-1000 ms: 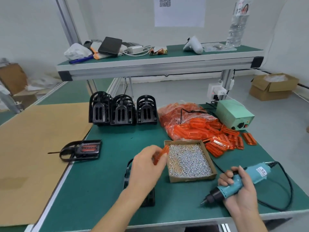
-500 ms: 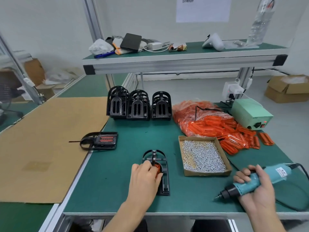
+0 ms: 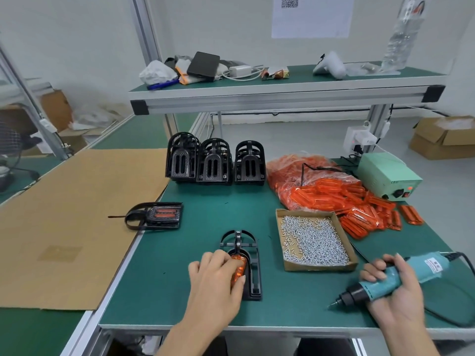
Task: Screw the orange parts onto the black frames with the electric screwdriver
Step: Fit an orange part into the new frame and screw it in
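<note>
A black frame (image 3: 253, 265) lies flat on the green mat near the front edge. My left hand (image 3: 216, 278) lies over its left half, fingers curled onto an orange part (image 3: 239, 268) seated in the frame. My right hand (image 3: 393, 291) grips the teal electric screwdriver (image 3: 380, 283) to the right, its black tip pointing down-left just above the mat. A cardboard tray of silver screws (image 3: 312, 240) stands between the two hands, a little further back.
Loose orange parts (image 3: 359, 204) and a bag of them lie behind the tray. Three stacks of black frames (image 3: 216, 163) stand at the back. A frame fitted with orange parts (image 3: 156, 215) lies left. A green power supply (image 3: 388, 176) sits far right; its cable loops by my right hand.
My left hand brought the orange part down from the air into the black frame and now holds it there. The right hand kept the screwdriver in about the same place.
</note>
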`<state>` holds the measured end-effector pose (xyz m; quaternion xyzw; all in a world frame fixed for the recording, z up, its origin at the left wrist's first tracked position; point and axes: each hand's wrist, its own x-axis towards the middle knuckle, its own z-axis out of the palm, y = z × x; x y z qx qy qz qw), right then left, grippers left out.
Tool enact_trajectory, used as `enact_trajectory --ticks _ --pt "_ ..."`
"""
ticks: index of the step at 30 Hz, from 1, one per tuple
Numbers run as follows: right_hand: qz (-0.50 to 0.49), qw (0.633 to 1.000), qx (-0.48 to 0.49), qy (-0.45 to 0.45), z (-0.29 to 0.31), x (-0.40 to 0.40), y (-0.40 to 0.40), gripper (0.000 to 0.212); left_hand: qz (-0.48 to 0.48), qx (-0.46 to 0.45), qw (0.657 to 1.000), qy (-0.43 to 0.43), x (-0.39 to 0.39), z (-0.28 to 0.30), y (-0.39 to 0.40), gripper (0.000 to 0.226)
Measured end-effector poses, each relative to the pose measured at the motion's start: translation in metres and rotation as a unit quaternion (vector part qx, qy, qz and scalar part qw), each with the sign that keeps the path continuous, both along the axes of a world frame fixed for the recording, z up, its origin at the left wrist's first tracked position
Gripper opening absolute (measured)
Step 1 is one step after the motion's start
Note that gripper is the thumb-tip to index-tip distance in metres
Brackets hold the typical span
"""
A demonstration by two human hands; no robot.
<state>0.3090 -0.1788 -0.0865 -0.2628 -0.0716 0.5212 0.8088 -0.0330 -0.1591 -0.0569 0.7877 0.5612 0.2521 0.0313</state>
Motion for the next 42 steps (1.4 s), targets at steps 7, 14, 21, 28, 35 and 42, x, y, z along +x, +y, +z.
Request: enact_trajectory --ticks 7,14,21,28,35,42 --pt "-0.006 1.000 -0.001 -0.003 0.002 -0.003 0.001 0.024 -0.026 -0.064 0.996 0.065 -0.013 -0.003 -0.001 0.014" --pt "-0.011 1.000 -0.007 -0.002 0.002 -0.004 0.001 0.018 -0.060 -0.044 0.997 -0.007 -0.011 -0.007 0.001 0.003" --pt "-0.008 1.000 -0.011 0.001 0.006 -0.005 0.000 0.020 -0.089 -0.034 0.995 0.008 -0.015 -0.015 -0.001 0.010" --pt "-0.009 1.000 -0.023 -0.006 0.006 -0.005 0.000 0.017 -0.108 -0.004 0.994 -0.026 -0.026 -0.021 -0.001 0.018" --pt "-0.003 1.000 -0.018 -0.013 0.002 -0.001 0.001 0.024 -0.109 -0.071 0.991 0.034 -0.031 -0.022 0.017 0.035" --pt "-0.013 1.000 -0.016 -0.007 0.001 -0.004 0.005 0.016 -0.116 -0.089 0.988 0.045 -0.033 -0.020 0.024 0.040"
